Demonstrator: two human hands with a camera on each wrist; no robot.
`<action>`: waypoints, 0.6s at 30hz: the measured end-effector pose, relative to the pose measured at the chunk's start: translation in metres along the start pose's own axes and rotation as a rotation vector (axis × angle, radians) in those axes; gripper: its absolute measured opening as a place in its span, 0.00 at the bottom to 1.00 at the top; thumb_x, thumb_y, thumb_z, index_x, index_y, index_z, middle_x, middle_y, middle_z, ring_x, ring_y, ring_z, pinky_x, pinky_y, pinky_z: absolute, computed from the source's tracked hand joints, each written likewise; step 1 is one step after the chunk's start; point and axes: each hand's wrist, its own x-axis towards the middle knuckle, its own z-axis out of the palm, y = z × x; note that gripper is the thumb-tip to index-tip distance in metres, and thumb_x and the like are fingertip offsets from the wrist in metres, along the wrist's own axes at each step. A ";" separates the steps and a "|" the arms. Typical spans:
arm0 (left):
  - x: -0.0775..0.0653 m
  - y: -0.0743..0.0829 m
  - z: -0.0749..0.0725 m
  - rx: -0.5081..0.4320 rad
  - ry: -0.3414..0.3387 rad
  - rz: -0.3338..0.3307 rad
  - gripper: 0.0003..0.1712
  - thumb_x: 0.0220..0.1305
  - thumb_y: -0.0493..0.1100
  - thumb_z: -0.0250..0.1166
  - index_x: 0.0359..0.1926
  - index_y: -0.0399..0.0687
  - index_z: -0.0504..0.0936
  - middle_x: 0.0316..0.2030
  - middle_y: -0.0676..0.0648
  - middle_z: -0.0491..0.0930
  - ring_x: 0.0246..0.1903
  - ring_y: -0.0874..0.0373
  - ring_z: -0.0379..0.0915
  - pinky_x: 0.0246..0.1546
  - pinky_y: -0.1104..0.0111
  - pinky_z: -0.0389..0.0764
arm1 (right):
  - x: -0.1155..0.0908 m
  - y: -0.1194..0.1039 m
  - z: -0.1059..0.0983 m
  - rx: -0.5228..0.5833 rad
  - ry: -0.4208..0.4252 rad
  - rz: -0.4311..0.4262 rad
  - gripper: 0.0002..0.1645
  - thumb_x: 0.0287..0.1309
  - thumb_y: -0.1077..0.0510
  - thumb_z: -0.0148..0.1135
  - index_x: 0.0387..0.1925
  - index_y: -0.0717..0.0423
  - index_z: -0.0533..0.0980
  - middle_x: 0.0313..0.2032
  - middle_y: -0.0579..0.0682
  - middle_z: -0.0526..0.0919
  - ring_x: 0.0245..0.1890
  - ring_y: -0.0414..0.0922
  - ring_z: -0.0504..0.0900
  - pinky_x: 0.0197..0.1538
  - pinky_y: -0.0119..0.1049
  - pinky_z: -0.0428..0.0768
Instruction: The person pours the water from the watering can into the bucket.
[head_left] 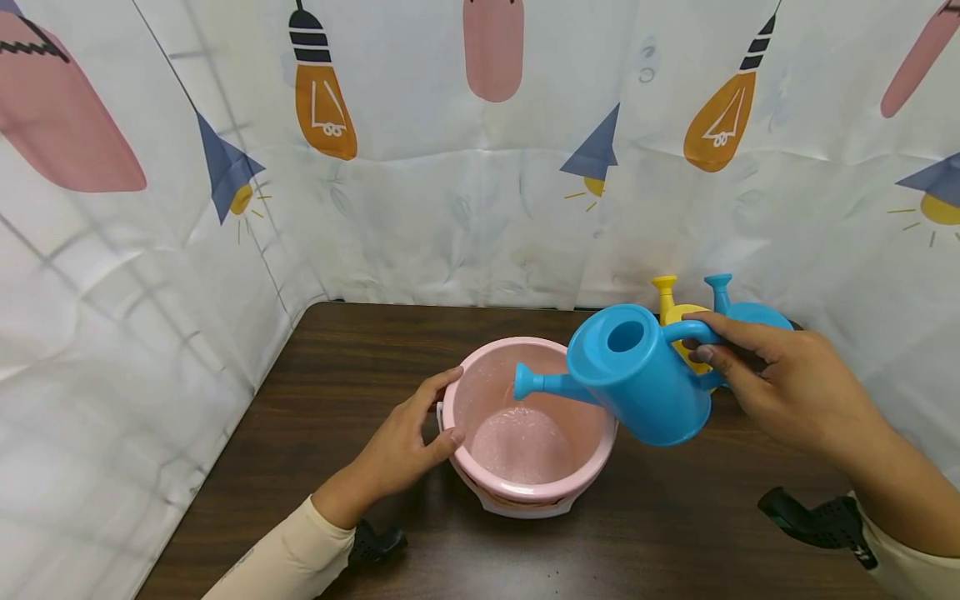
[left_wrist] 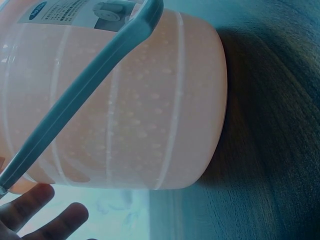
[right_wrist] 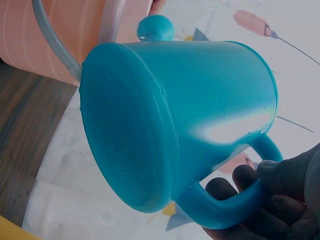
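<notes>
My right hand [head_left: 795,383] grips the handle of a blue watering can [head_left: 645,392], the fingers curled round it in the right wrist view. The can tips left, its spout over the mouth of a pink bucket [head_left: 520,492]. A faint stream falls from the spout, and rippling water [head_left: 521,442] lies in the bucket. At the bucket's left rim rests my left hand [head_left: 401,446], thumb and fingers spread. In the left wrist view, straight fingertips show beside the bucket wall, below its grey handle [left_wrist: 80,100].
Behind the right hand stand a yellow watering can [head_left: 665,292] and another blue watering can [head_left: 757,313], partly hidden. The dark wooden table [head_left: 337,358] meets a patterned white curtain [head_left: 450,225] at the back and left.
</notes>
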 end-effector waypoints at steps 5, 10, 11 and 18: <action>0.000 0.001 0.000 -0.004 0.001 -0.005 0.41 0.69 0.60 0.61 0.78 0.58 0.59 0.65 0.49 0.74 0.60 0.56 0.73 0.58 0.51 0.76 | 0.001 0.000 0.000 -0.005 -0.001 0.002 0.29 0.51 0.74 0.74 0.57 0.68 0.81 0.40 0.62 0.88 0.32 0.44 0.82 0.26 0.28 0.73; 0.000 0.001 -0.001 -0.003 0.002 -0.004 0.41 0.69 0.59 0.61 0.78 0.58 0.59 0.64 0.49 0.74 0.60 0.56 0.74 0.57 0.51 0.76 | 0.001 -0.001 0.001 0.004 -0.005 0.010 0.29 0.52 0.73 0.73 0.58 0.67 0.80 0.41 0.62 0.88 0.34 0.53 0.83 0.26 0.29 0.74; 0.000 0.001 0.000 -0.002 0.002 -0.001 0.41 0.70 0.59 0.61 0.78 0.58 0.59 0.64 0.49 0.75 0.60 0.56 0.74 0.57 0.51 0.76 | 0.001 -0.001 0.001 0.002 -0.007 0.011 0.29 0.53 0.73 0.73 0.59 0.67 0.80 0.41 0.62 0.88 0.34 0.53 0.83 0.26 0.29 0.74; 0.000 0.000 0.000 -0.015 0.004 0.015 0.41 0.71 0.63 0.58 0.78 0.57 0.59 0.63 0.47 0.76 0.58 0.54 0.75 0.54 0.46 0.77 | 0.000 0.001 0.001 -0.006 -0.014 0.014 0.29 0.54 0.72 0.73 0.59 0.66 0.80 0.42 0.62 0.88 0.32 0.50 0.81 0.24 0.33 0.74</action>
